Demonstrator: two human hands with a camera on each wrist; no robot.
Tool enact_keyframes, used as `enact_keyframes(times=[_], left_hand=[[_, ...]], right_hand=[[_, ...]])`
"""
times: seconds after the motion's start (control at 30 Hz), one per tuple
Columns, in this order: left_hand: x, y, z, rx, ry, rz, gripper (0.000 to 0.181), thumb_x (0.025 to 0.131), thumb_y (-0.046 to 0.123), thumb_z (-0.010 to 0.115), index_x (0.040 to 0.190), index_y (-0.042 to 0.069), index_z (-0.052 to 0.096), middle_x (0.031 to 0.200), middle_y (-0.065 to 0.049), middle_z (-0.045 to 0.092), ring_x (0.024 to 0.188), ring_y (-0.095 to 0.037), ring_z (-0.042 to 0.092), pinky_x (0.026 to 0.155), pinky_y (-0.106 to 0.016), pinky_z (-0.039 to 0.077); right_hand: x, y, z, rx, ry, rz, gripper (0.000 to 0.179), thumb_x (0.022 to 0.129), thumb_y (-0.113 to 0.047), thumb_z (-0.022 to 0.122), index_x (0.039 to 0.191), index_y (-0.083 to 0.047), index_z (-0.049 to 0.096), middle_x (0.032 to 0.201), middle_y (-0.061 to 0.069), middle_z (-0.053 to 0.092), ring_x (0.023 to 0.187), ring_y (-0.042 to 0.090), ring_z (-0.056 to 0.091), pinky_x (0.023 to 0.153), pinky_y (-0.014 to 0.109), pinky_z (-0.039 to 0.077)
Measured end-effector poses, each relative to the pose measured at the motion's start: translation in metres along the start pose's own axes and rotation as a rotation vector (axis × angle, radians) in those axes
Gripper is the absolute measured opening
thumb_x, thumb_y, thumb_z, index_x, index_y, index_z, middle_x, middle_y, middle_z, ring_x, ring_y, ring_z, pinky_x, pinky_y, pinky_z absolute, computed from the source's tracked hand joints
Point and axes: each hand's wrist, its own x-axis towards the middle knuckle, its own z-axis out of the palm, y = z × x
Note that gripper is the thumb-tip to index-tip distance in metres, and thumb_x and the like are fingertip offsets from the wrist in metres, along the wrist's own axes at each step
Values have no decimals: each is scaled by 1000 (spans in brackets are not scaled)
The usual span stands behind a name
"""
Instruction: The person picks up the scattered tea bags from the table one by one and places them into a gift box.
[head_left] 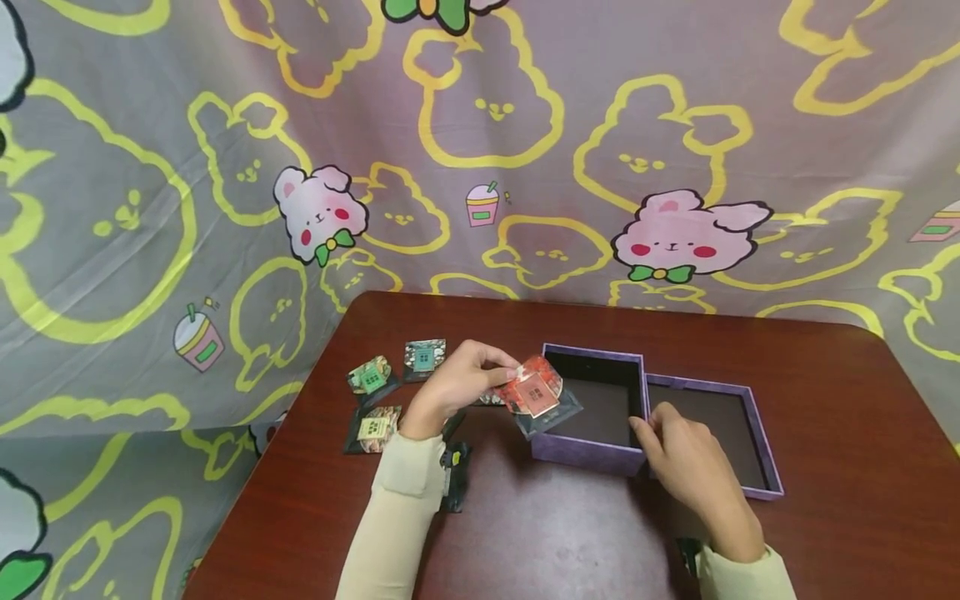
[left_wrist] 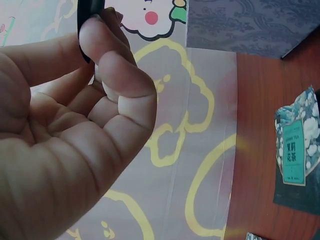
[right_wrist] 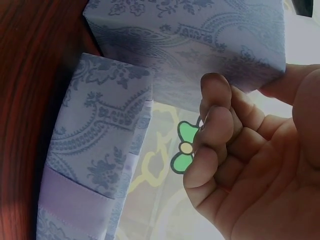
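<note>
My left hand [head_left: 459, 382] pinches a tea packet [head_left: 537, 395] with a red printed front and a dark lower end, between thumb and fingertips. The packet hangs tilted at the left side of an open purple patterned box [head_left: 588, 454]; only its dark edge [left_wrist: 87, 30] shows in the left wrist view. At the box's front right corner my right hand [head_left: 693, 462] grips the wall, thumb over the rim and fingers along the outer side. Black lines the inside of the box.
The shallow purple lid [head_left: 763, 442] lies right of the box, its inside up. More tea packets lie at the left: a green one [head_left: 371, 377], a teal one [head_left: 424, 358] and a yellow-labelled one [head_left: 377, 428]. A dark packet [head_left: 457, 483] is partly hidden by my left forearm.
</note>
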Motion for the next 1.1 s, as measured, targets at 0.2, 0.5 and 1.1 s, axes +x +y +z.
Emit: enact_keyframes(times=[0.2,0.5,1.1], left_hand=[[2,1,1,4,9,1,13,96,5,67,103,-1,77,83,-4,70,68,-20,57,65,-37,52],[8,4,8,-25,-10,1,14,96,2,66,104,-5,75,86,-6,72,71,-11,61,73,-42,55],[20,9,23,6,-33,27,14,96,4,67,104,-2,76,89,-5,72,73,-10,59,66,-27,49]], right_hand=[[-1,1,0,-1,4,6,28,101,-30,61,83,-11,52,61,-1,46,58,20,48,52,37,39],[-1,-1,1,-1,10,6,28,100,-29,63,82,-11,53,61,-2,46,58,20,48,52,38,40],[-3,2,0,0,16,10,28,100,-30,63,82,-11,53,61,-1,47,58,20,48,52,39,40]])
